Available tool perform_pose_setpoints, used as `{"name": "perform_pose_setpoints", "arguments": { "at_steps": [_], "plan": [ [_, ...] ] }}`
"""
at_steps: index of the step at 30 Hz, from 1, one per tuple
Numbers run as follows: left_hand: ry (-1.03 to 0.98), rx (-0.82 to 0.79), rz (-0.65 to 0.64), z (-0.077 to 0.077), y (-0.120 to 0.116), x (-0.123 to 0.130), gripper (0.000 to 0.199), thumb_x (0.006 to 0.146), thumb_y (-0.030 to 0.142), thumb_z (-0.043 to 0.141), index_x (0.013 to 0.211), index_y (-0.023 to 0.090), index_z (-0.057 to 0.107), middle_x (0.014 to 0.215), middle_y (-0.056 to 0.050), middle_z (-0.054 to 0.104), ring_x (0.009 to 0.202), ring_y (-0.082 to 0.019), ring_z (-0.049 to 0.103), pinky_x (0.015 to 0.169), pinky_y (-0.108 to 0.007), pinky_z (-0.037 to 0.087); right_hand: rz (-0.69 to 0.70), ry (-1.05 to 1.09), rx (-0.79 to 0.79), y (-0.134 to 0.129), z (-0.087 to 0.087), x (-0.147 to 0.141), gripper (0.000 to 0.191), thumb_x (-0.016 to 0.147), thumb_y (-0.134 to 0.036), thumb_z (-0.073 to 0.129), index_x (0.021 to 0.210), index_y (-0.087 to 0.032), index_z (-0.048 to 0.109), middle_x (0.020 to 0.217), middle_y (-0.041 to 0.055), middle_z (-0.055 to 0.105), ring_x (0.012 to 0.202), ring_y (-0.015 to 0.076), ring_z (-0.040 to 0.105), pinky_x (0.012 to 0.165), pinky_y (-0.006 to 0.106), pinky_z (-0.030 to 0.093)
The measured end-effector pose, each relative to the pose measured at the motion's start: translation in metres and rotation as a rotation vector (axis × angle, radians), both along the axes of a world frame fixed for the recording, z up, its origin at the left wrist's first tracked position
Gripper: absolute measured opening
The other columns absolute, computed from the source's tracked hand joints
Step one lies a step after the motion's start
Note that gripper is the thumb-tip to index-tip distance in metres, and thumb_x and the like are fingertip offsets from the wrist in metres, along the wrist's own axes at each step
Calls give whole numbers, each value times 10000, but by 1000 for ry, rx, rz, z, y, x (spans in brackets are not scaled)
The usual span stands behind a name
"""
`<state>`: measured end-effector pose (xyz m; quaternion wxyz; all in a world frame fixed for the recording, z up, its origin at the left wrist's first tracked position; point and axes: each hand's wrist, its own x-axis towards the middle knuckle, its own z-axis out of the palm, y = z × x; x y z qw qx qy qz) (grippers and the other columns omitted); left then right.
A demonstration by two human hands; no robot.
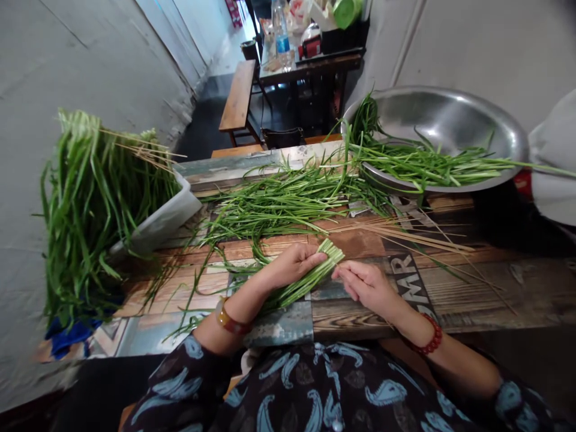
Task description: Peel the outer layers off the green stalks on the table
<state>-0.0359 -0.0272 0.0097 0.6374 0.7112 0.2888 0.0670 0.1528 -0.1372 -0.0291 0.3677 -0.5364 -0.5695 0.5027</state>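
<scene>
My left hand [294,264] is closed around a bundle of garlic chives [332,255], its pale cut ends lined up and facing right. The green leaves trail down and left beneath my left wrist. At the right side of those ends, my right hand [366,285] pinches a thin bamboo skewer, mostly hidden by the fingers. Loose chives [279,207] lie in a heap just beyond both hands. Several bare bamboo skewers [418,237] are spread on the wooden-plank table [360,312] to the right of the heap.
On the left, a white plastic bin [157,222] holds skewered chives [99,192] whose leaves hang over its side. A large steel basin [454,108] with more chives stands at the back right. Beyond are a wooden bench [238,96] and another table with a water bottle [282,42].
</scene>
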Motion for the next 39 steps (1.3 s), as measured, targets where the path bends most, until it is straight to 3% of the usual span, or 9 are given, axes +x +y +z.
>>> {"name": "perform_pose_setpoints", "arguments": {
  "at_steps": [7,14,20,30,34,37,39],
  "plan": [
    [-48,-30,59,9,-7,-1,533,935,596,450,697,131,553,645,21,461,601,-91,372,570,-208,328,31,-27,14,-9,2,0,332,1009,-373,399,891,-184,644,470,-64,504,423,89,454,512,225,377],
    [-72,-204,97,10,-10,1,554,933,593,477,801,97,685,757,-42,637,651,-109,493,625,-210,388,16,-113,173,-7,0,-1,290,1012,-319,422,900,-194,658,480,-59,511,437,96,491,540,232,409],
    [-26,-265,148,8,-9,1,550,905,606,526,810,88,682,703,-26,618,600,-101,475,584,-210,374,-37,-149,246,-6,-1,-3,300,1009,-304,425,861,-194,662,491,-44,521,448,106,506,541,242,413],
    [-101,-184,81,7,-10,6,540,927,585,495,778,99,677,706,-27,616,607,-93,445,574,-201,348,-60,-108,154,-10,-3,-4,319,997,-366,436,843,-196,657,468,-48,515,441,103,505,545,241,424],
    [-62,-105,68,7,-13,6,555,921,607,474,712,113,618,638,6,519,584,-88,383,544,-203,313,12,-7,-19,-11,-4,1,303,981,-397,437,864,-193,629,505,-55,534,397,85,483,468,222,406],
    [-20,10,50,3,-14,8,544,920,597,473,678,120,577,609,30,437,579,-82,343,537,-203,284,-47,108,-165,-8,-3,2,257,924,-431,528,1009,-194,577,623,-50,591,403,82,517,406,203,404],
    [13,107,42,0,-15,10,516,925,556,487,676,115,590,601,34,435,576,-80,346,537,-203,270,-106,150,-153,-3,-3,0,370,878,-434,598,1154,-198,526,699,-44,616,443,89,561,422,203,445]
  ]
}}
